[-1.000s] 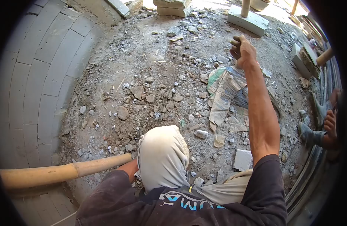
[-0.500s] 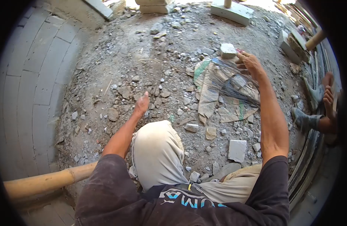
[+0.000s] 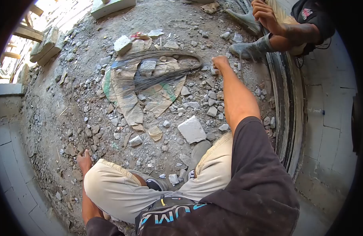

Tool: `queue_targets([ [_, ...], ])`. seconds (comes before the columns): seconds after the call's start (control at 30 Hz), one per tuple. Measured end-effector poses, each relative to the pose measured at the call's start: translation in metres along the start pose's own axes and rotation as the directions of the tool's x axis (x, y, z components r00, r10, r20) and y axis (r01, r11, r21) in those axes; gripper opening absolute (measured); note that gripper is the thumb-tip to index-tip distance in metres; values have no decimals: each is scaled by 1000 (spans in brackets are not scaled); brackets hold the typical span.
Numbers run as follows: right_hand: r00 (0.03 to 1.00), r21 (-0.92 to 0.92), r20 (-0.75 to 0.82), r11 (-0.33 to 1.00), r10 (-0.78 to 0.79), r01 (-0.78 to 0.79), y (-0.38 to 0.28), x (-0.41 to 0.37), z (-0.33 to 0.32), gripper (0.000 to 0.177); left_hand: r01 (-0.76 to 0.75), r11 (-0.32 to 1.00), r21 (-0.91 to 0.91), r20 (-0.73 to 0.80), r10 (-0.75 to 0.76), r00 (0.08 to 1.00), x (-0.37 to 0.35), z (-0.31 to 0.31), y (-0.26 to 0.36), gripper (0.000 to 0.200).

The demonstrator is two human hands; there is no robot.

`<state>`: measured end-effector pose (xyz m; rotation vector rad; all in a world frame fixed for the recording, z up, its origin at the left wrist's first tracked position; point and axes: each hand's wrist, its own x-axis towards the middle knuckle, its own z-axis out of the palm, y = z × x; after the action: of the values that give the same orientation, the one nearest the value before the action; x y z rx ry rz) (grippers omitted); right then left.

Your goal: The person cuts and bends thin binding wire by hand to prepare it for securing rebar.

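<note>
My right hand (image 3: 220,63) is closed near the ground, just right of the bent end of a bundle of thin dark wires (image 3: 165,52). What it holds, if anything, is hidden; a small grey stone shows just beneath it. The wires lie looped over a torn, flattened sack (image 3: 128,112). A pale block piece (image 3: 148,66) rests within the loop, and another block piece (image 3: 123,45) sits at the sack's upper edge. Low on the left, my left hand (image 3: 84,162) is beside my knee at the rubble, its visible fingers slightly apart and nothing seen in them.
Another person's hand (image 3: 265,15) and boots (image 3: 250,48) are at the upper right. Long dark bars (image 3: 282,114) run along the right wall. A white block (image 3: 191,129) lies before my foot. Broken stones cover the ground. A larger block (image 3: 112,8) stands at the back.
My view has turned right, and the other person shows more fully. My right hand has gone from the block piece at the sack's edge to beyond the wires' bent end, and its fingers have closed.
</note>
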<state>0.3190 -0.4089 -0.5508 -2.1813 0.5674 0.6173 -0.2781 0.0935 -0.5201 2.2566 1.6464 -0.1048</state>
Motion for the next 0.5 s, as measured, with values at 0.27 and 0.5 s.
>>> queue_targets([
  [0.27, 996, -150, 85, 988, -12, 25, -11, -22, 38, 58, -135, 957, -257, 209, 191, 959, -38, -114, 192, 52],
  [0.5, 989, -114, -106, 987, 103, -115, 26, 56, 114, 60, -528, 766, -367, 346, 639, 687, -119, -141, 380, 48],
])
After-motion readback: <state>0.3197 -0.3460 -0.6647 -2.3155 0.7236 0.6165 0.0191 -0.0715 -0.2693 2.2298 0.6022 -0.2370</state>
